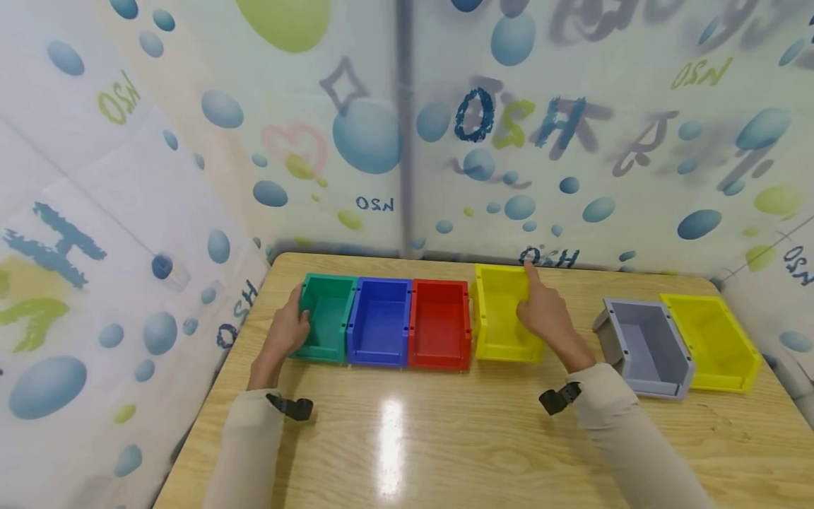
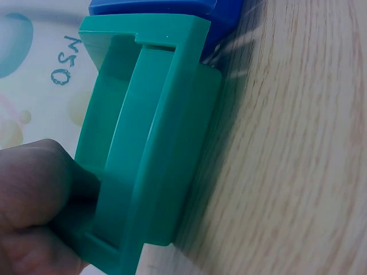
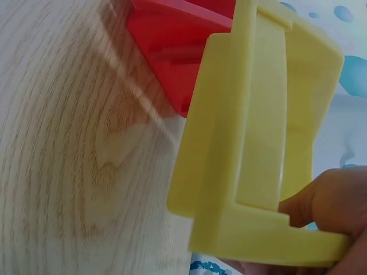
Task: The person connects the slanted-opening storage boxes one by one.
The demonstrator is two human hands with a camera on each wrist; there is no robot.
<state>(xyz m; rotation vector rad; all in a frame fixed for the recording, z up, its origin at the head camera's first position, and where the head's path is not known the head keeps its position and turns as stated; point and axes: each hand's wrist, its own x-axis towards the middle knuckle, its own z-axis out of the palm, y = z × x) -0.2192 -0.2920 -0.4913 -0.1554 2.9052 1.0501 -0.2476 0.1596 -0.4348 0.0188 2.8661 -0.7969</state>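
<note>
My left hand (image 1: 288,326) grips the left wall of a green bin (image 1: 327,318), its thumb inside the rim. Against that bin stands a blue bin (image 1: 381,322), and a red bin (image 1: 441,325) adjoins the blue one. My right hand (image 1: 548,311) holds the right wall of a yellow bin (image 1: 499,311), thumb inside and fingers outside. A narrow gap parts the yellow bin from the red one. The right wrist view shows the yellow bin's front lip (image 3: 264,114) close up; the left wrist view shows the green bin's front (image 2: 137,143).
To the right, a grey bin (image 1: 649,346) stands beside a second yellow bin (image 1: 712,339), both slightly turned. All rest on a wooden table (image 1: 458,438) whose back edge meets a patterned curtain (image 1: 445,184). Another patterned panel (image 1: 127,233) borders the left side.
</note>
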